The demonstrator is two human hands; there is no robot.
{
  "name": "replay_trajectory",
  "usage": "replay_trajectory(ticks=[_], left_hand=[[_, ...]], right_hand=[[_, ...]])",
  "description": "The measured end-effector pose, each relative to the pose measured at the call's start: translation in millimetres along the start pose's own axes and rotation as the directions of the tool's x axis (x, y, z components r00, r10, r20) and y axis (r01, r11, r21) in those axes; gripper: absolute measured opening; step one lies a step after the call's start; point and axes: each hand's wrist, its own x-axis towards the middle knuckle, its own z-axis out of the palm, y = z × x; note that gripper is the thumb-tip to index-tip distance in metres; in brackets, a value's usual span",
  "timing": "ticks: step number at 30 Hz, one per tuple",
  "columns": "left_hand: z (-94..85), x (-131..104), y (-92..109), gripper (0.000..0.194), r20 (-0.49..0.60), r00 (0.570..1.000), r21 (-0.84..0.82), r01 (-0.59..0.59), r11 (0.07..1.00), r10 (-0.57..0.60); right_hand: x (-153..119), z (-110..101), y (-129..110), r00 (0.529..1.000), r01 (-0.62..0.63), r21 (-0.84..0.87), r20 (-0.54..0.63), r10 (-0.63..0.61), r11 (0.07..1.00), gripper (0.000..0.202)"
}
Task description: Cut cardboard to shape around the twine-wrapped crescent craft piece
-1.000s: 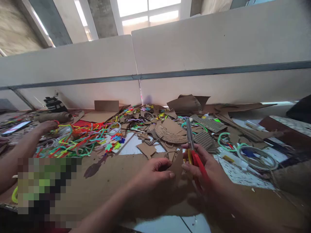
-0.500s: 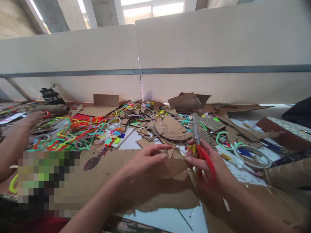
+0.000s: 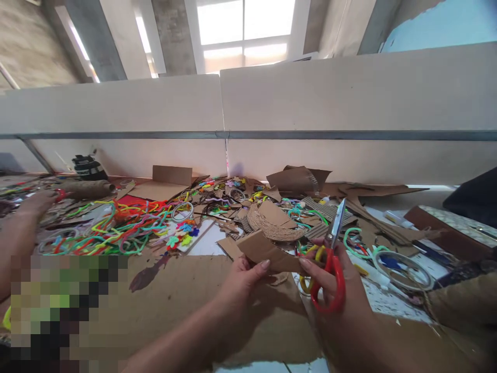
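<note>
My left hand (image 3: pixel 246 282) pinches a curved brown cardboard piece (image 3: pixel 267 253) between thumb and fingers. In my right hand (image 3: pixel 345 282) are scissors (image 3: pixel 334 243) with red and yellow on the handles, their blades pointing up and away. The thumb and fingertips of that hand also meet the right end of the cardboard piece. Beneath both hands lies a large flat cardboard sheet (image 3: pixel 186 305) with a dark stain. Just beyond the held piece rests a rope-coiled disc (image 3: pixel 277 230), partly covered by cardboard.
Colourful pipe cleaners (image 3: pixel 132 223) are heaped at left, near another person's hand (image 3: pixel 42 199). Tape rolls (image 3: pixel 404 267), a glue bottle (image 3: pixel 375 277) and a twine roll (image 3: pixel 466 298) lie at right. Cardboard scraps (image 3: pixel 298 181) pile against the white wall (image 3: pixel 349 103).
My left hand has taken hold of the cardboard piece, which is now raised and plainly visible. The scissors have shifted slightly right and down. The view has tilted up.
</note>
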Motion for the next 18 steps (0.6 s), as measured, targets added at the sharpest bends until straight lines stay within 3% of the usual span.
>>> replay_trajectory(ticks=[3,7,10,13,16,18], left_hand=[[-2.4,5,4,0.053,-0.058,0.997,-0.047,-0.050,0.998,0.047],[-3.8,4,14,0.045,-0.043,0.996,-0.075,-0.082,0.994,0.079],[-6.1,3,21,0.045,-0.005,0.995,-0.010,-0.098,0.995,0.098],[-10.5,3,29,0.041,0.000,0.979,0.106,-0.201,0.974,0.202],[-16.7,1,39,0.025,0.014,0.906,0.314,-0.405,0.859,0.422],[-21.3,-1,44,0.018,0.124,0.788,0.513,-0.571,0.641,0.603]], right_hand=[[-5,-2,15,0.997,-0.007,-0.011,0.081,0.008,1.000,0.051],[-11,-2,31,0.984,0.004,-0.072,0.181,0.009,0.997,0.048],[-9,-4,34,0.976,0.027,-0.109,0.216,-0.003,0.994,0.047],[-2,-7,31,0.970,0.015,-0.130,0.243,0.017,0.991,0.049],[6,-9,22,0.979,0.013,-0.168,0.204,0.022,0.986,0.051],[7,-8,15,0.988,0.009,-0.165,0.157,0.017,0.986,0.050]])
